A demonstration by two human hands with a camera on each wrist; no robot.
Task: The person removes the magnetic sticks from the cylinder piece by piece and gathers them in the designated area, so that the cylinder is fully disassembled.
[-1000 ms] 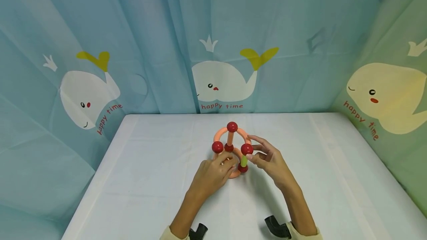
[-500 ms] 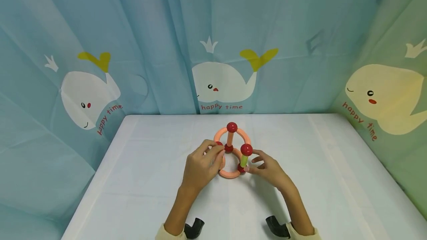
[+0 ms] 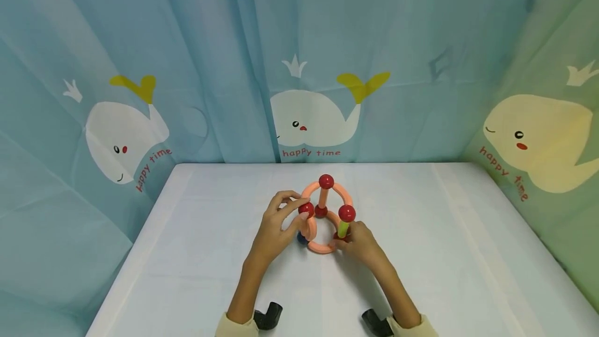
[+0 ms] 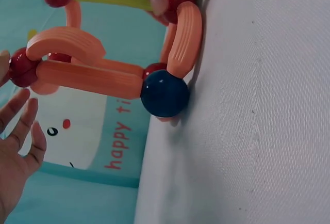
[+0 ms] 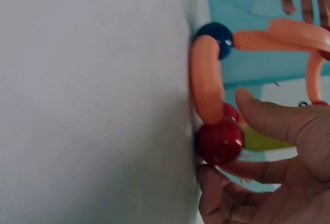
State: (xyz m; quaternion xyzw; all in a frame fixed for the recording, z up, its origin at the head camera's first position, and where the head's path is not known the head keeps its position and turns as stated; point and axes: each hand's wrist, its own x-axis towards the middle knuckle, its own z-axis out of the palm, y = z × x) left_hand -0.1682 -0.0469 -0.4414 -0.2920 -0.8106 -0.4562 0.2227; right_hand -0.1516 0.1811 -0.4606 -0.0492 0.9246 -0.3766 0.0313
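Note:
A frame of magnetic sticks and balls stands on the white table, its base ring (image 3: 320, 248) made of curved orange sticks. My left hand (image 3: 273, 230) pinches the upper left red ball (image 3: 306, 209) between thumb and finger. From that ball a curved orange stick (image 4: 67, 43) juts out with one end free. Below it, a straight orange stick (image 4: 90, 79) runs down to a blue ball (image 4: 165, 94). My right hand (image 3: 362, 243) grips the lower right red ball (image 5: 220, 141), thumb and fingers around it. Above that ball, a green stick (image 3: 343, 229) carries another red ball (image 3: 347, 213).
At the back of the frame, an orange stick (image 3: 323, 197) holds up a red ball (image 3: 326, 181), joined by curved sticks to both sides. A blue curtain (image 3: 224, 66) with printed whales hangs behind the table (image 3: 210, 254). Black curved pieces (image 3: 269, 317) sit at the sleeves.
My left hand has moved from the front middle of the frame to the upper left ball. The right hand has dropped from the upper right ball to the lower one. The blue ball is now visible.

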